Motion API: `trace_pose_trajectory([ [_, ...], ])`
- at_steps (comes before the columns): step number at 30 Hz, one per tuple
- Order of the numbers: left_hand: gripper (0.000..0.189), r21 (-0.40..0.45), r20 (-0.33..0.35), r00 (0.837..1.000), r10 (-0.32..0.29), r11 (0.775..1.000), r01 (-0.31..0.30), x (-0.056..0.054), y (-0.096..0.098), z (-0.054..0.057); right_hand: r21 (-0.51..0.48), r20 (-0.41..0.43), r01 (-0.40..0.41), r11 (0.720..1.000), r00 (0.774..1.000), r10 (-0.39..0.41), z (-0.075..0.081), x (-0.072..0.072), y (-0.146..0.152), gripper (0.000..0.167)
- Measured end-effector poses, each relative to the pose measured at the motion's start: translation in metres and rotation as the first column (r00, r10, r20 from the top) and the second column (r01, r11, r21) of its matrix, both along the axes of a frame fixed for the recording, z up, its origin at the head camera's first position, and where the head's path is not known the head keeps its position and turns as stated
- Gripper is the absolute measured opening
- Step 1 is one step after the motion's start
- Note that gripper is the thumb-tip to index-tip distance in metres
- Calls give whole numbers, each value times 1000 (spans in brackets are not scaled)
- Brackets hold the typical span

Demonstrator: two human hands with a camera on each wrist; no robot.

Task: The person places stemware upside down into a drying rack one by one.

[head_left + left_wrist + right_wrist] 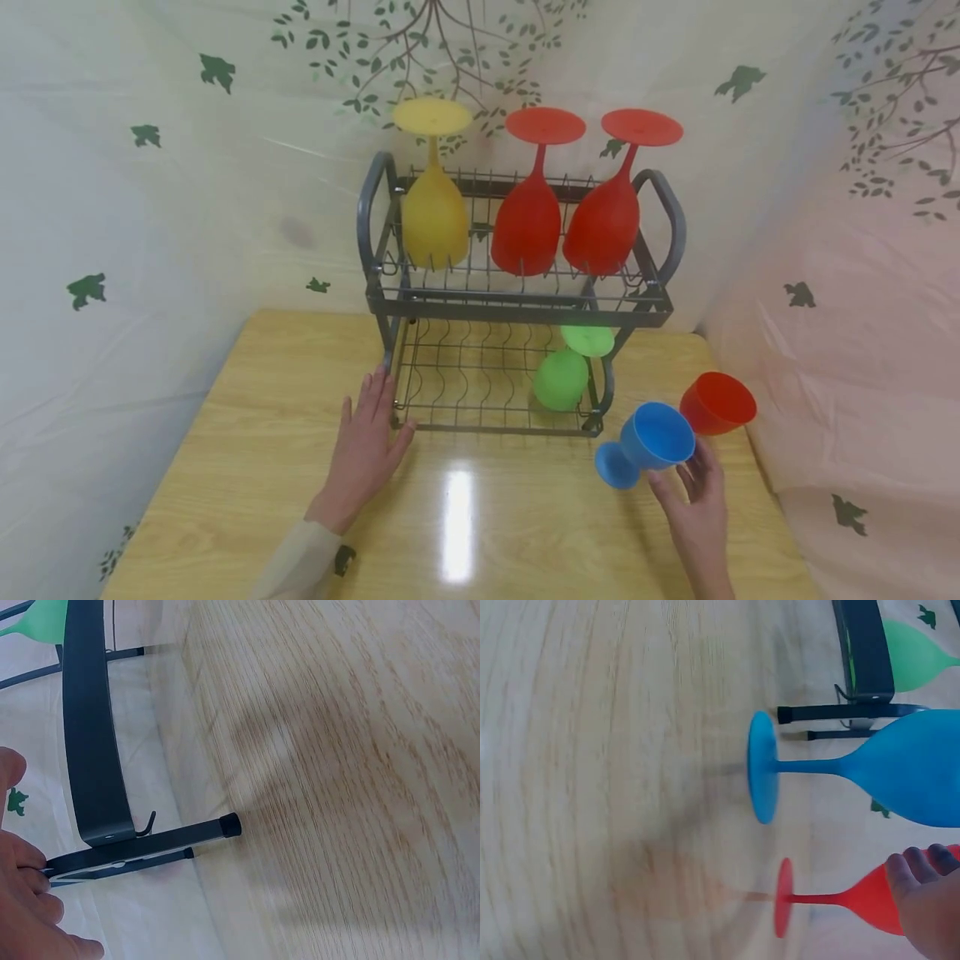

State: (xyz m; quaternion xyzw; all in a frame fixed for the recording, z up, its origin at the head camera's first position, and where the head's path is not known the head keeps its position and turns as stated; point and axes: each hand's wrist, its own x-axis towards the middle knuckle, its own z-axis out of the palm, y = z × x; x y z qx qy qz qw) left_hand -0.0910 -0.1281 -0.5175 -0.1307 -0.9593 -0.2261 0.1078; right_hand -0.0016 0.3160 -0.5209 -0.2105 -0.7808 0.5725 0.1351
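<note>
A blue goblet point(658, 437) stands upright on the table at the rack's right front. My right hand point(697, 500) is around its near right side, thumb and fingers spread apart. In the right wrist view its fingers point(922, 870) overlap a red goblet point(874, 896) and a small gap shows below the blue bowl; contact elsewhere cannot be told. That red goblet point(716, 404) stands just behind the blue one. My left hand point(367, 454) rests against the left side of a dark two-tier dish rack point(517, 310), fingers fairly straight, thumb at the front corner.
Upside down on the rack's top tier are a yellow goblet point(435, 218) and two red ones point(527, 225). A green goblet point(561, 381) leans at the right of the lower tier. The wooden table point(525, 517) meets a leaf-patterned cloth point(165, 225) behind and at the sides.
</note>
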Motion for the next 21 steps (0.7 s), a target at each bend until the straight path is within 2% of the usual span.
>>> trace_pose_trajectory([
  [5, 77, -8, 5, 1000, 1, 1000, -1, 1, -1, 1, -108, 117, 11, 994, 993, 2, -6, -6, 1, 100],
  [9, 77, -22, 23, 1000, 9, 1000, -9, 2, -1, 2, -158, 160, -3, 987, 987, 28, -11, -8, 2, 106],
  [15, 77, -31, 27, 999, 18, 999, -17, 3, 0, 1, -189, 137, -24, 982, 989, 50, -18, -11, 3, 104],
  [21, 77, -1, -12, 1000, 16, 1000, -16, 2, 3, -4, -191, 123, -22, 981, 991, 46, -20, -12, 3, 102],
])
